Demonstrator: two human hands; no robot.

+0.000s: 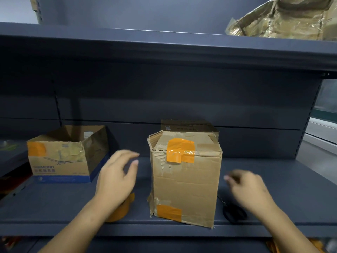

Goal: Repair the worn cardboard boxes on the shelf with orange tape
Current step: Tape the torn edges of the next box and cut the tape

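Observation:
A tall worn cardboard box [186, 181] stands on the grey shelf [73, 207], with orange tape patches over its top front edge and at its lower left corner. My left hand [116, 176] hovers just left of it, fingers spread and relaxed, holding nothing. My right hand [249, 189] hovers to its right, fingers loosely curled, empty and blurred. A roll of orange tape [121, 210] lies on the shelf, mostly hidden under my left forearm. Black scissors [233, 212] lie under my right hand. A second open box [63, 157], left, carries one orange patch.
An upper shelf [164, 46] overhangs the work space, with a crumpled box wrapped in clear tape [284, 19] on it at the right. A smaller closed carton [187, 126] stands behind the tall box. Dark items sit at the far left edge.

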